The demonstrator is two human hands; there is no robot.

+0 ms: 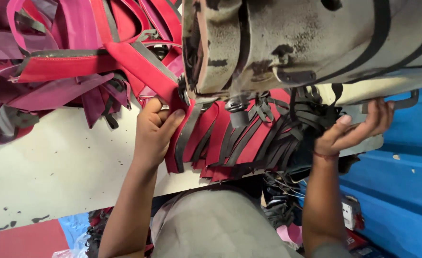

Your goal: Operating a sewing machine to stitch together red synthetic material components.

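My left hand [156,129] pinches a red fabric strap [144,71] edged with grey webbing, just left of the presser foot [237,113] of a worn off-white sewing machine [278,43]. Under the machine head lies a chain of red pieces [220,138] with grey webbing strips, fanned out between my hands. My right hand [356,129] is at the right end of that chain. Its thumb and curled fingers grip a bundle of dark webbing straps [311,119] against the machine's base.
A heap of magenta and red strap pieces [63,52] covers the white table [53,162] at the upper left. A blue panel [402,172] stands at the right, with a white wall socket [348,215] low on it. My grey-clothed lap [216,224] is below.
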